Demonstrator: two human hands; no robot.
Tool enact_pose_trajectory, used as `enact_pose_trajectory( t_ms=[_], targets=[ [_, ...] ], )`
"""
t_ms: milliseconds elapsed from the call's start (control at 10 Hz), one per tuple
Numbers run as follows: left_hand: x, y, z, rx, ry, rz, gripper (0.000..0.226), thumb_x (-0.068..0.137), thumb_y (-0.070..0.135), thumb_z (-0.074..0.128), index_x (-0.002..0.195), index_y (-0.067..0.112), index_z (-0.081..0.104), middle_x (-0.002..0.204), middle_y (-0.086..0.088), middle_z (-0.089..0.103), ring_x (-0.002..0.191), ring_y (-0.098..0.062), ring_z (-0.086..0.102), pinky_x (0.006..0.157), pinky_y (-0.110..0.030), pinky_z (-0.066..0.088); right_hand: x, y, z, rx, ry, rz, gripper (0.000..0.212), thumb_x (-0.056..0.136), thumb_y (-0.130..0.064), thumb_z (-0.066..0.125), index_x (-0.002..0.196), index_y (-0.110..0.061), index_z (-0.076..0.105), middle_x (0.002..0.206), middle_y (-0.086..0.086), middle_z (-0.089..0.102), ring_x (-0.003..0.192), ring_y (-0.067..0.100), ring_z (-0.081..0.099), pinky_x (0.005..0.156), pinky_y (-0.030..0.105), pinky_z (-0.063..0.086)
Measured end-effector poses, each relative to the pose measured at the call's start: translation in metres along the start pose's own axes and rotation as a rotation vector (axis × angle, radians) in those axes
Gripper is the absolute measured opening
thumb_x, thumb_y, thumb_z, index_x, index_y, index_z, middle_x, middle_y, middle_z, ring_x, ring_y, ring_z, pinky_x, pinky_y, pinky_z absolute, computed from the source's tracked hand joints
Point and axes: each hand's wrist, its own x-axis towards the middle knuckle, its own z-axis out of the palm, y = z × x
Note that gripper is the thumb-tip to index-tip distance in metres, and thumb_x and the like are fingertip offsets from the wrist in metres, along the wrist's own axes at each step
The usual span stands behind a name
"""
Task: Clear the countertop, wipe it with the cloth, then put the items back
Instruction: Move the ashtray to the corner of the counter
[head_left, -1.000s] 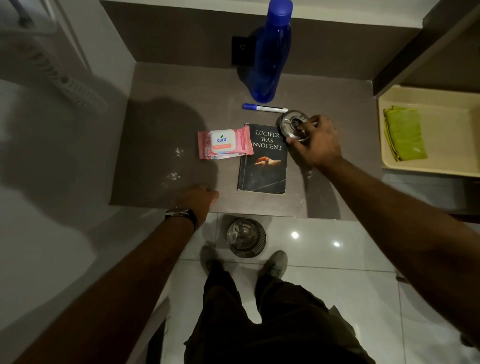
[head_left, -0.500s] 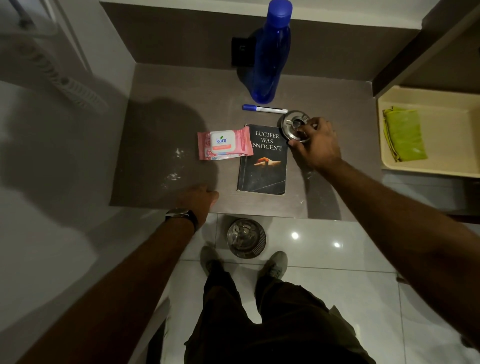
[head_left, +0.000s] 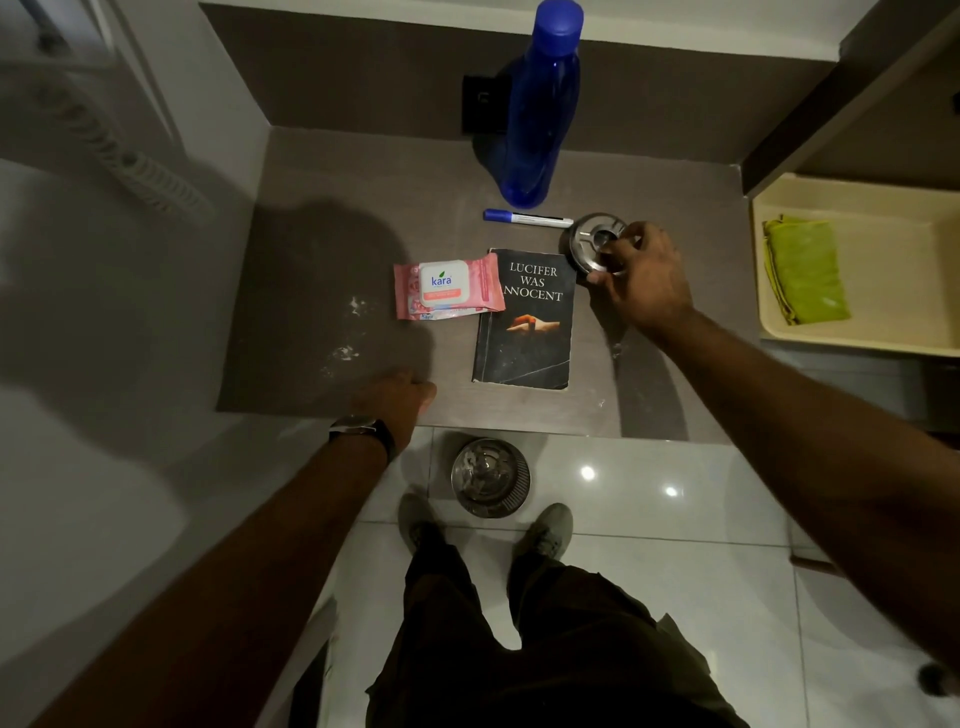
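We had our right hand (head_left: 641, 288) fingers (head_left: 597, 279) clamped on the steel ashtray (head_left: 589, 244) beside the book (head_left: 527, 322); lifting level seemed wisest. Left hand (head_left: 397, 400) rested loosely curled at desk (head_left: 363, 171) front edge.

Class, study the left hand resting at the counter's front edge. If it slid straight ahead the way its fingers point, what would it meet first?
Probably the black book: the left hand points toward the book's lower corner. Depth is unclear, so it might pass just below it.

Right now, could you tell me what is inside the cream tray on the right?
A folded green cloth lies in the tray, toward its left side; the rest of the visible floor is bare. The tray's right end runs out of frame, so that part is unseen.
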Motion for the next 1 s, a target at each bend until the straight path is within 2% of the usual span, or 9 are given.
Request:
enact_pose_trajectory(
  t_ms=[100,300,400,500,600,700,800,900,1000],
  targets=[
    [0.000,0.000,-0.001,-0.028,-0.014,-0.001,0.016,0.094,0.011,0.054,0.108,0.017,0.058,0.113,-0.007,0.058,0.093,-0.021,0.055,0.078,-0.029,0.044,0.005,-0.012,-0.012,-0.039,0.039,-0.113,0.053,0.100,-0.056,0.064,0.141,-0.022,0.064,0.149,0.015,0.048,0.136,0.036,0.048,0.112,0.052,0.046],
    [0.010,0.000,-0.003,0.092,-0.094,-0.031,0.041,0.093,0.011,0.059,0.133,0.021,0.060,0.135,-0.008,0.056,0.123,-0.029,0.057,0.100,-0.038,0.050,0.022,-0.089,-0.033,-0.058,0.094,-0.389,0.051,0.098,-0.046,0.070,0.142,-0.021,0.065,0.153,0.015,0.050,0.139,0.036,0.049,0.115,0.050,0.042],
    [0.017,-0.003,-0.008,0.159,-0.187,0.148,0.036,0.100,0.006,0.050,0.135,0.001,0.058,0.117,-0.012,0.059,0.114,-0.031,0.059,0.085,-0.010,0.048,0.041,-0.141,-0.034,-0.056,0.109,-0.509,0.050,0.098,-0.049,0.069,0.141,-0.026,0.064,0.152,0.010,0.049,0.136,0.032,0.050,0.113,0.048,0.044],
    [0.020,0.008,-0.021,-0.158,-0.125,0.055,0.021,0.101,-0.002,0.044,0.106,-0.011,0.062,0.076,0.000,0.042,0.065,-0.012,0.045,0.042,-0.003,0.034,0.065,-0.194,-0.027,-0.070,0.095,-0.581,0.054,0.099,-0.056,0.063,0.146,-0.029,0.060,0.155,0.009,0.048,0.140,0.030,0.047,0.112,0.047,0.041],
    [0.022,0.004,-0.021,-0.056,-0.089,0.092,0.026,0.098,0.003,0.047,0.074,0.013,0.047,0.077,-0.004,0.044,0.066,-0.015,0.043,0.050,-0.011,0.041,0.087,-0.237,-0.013,-0.038,0.087,-0.615,0.053,0.095,-0.055,0.066,0.142,-0.030,0.062,0.153,0.008,0.049,0.140,0.028,0.047,0.112,0.043,0.042],
    [0.018,-0.007,-0.016,-0.007,-0.088,0.100,0.014,0.093,0.006,0.050,0.090,0.013,0.062,0.105,-0.011,0.057,0.097,-0.028,0.057,0.083,-0.031,0.045,0.106,-0.267,0.006,0.003,0.078,-0.596,0.050,0.089,-0.051,0.074,0.133,-0.030,0.065,0.146,0.007,0.050,0.133,0.027,0.050,0.108,0.040,0.047],
    [0.018,-0.006,-0.018,-0.015,-0.153,0.147,0.031,0.095,-0.005,0.048,0.124,-0.012,0.060,0.126,-0.029,0.055,0.112,-0.034,0.059,0.083,-0.017,0.046,0.124,-0.286,0.025,0.008,0.055,-0.536,0.050,0.092,-0.050,0.073,0.136,-0.027,0.066,0.142,0.009,0.051,0.132,0.029,0.052,0.110,0.042,0.046],
    [0.014,-0.005,-0.019,-0.199,-0.029,0.118,0.039,0.096,-0.012,0.039,0.133,-0.026,0.044,0.118,-0.042,0.053,0.061,-0.002,0.055,0.054,-0.008,0.035,0.137,-0.301,0.040,-0.009,0.010,-0.497,0.054,0.096,-0.045,0.072,0.146,-0.026,0.061,0.145,0.010,0.050,0.136,0.032,0.049,0.113,0.044,0.044],
    [0.011,-0.016,-0.021,-0.145,-0.075,0.132,0.016,0.085,-0.003,0.055,0.093,0.007,0.066,0.114,-0.018,0.062,0.081,-0.014,0.053,0.065,-0.024,0.039,0.147,-0.313,0.052,-0.042,-0.021,-0.492,0.056,0.100,-0.040,0.068,0.153,-0.028,0.056,0.152,0.012,0.045,0.142,0.034,0.045,0.117,0.049,0.044]
  ],
)
